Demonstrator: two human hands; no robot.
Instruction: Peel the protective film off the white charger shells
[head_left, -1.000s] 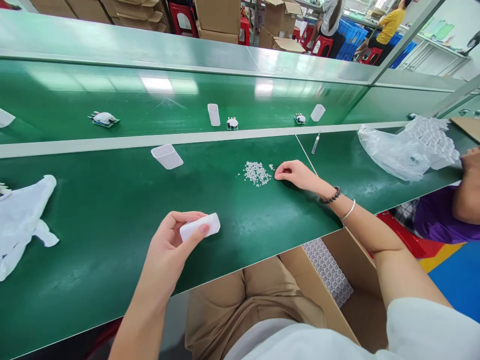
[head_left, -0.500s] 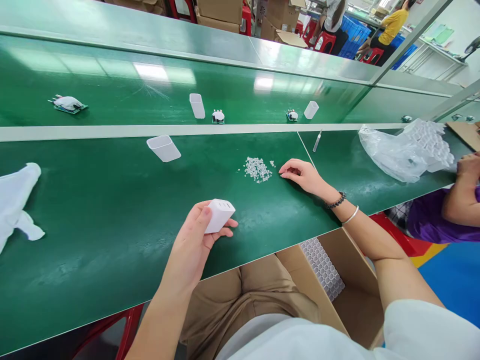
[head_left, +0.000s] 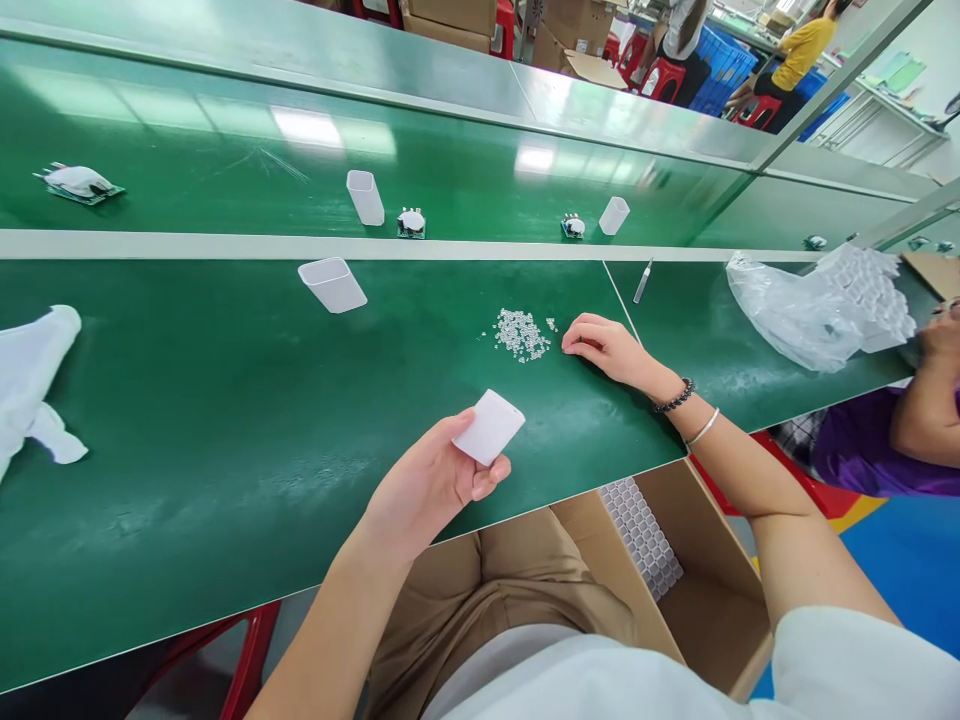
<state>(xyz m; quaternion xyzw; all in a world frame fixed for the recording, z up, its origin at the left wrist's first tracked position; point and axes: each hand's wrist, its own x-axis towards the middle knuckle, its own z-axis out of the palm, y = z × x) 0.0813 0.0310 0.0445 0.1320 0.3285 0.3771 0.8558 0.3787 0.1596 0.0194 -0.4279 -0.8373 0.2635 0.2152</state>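
Observation:
My left hand (head_left: pixel 439 470) grips a white charger housing (head_left: pixel 490 427) above the front of the green bench, one flat side toward me. To its upper right, a loose heap of tiny clear pieces (head_left: pixel 519 335) lies on the bench. Just right of that heap my right hand (head_left: pixel 606 345) rests low, thumb and fingertips pinched together; whatever is between them is too small to make out. An open white plastic sleeve (head_left: pixel 332 285) lies on its side left of the heap. A thin pen-like tool (head_left: pixel 643 282) lies beyond my right hand.
Circuit boards (head_left: pixel 79 183) and white sleeves (head_left: pixel 365 197) stand on the green belt (head_left: pixel 225 190) behind a pale rail. A clear plastic bag (head_left: pixel 795 310) sits at right, near another person's arm. White cloth (head_left: pixel 34 390) lies left. Below the bench is a cardboard box (head_left: pixel 720 530) holding rows of parts.
My left hand has moved right and turned the housing, so its slotted end no longer shows. Boards and sleeves on the belt have shifted left. My right hand has stayed beside the heap.

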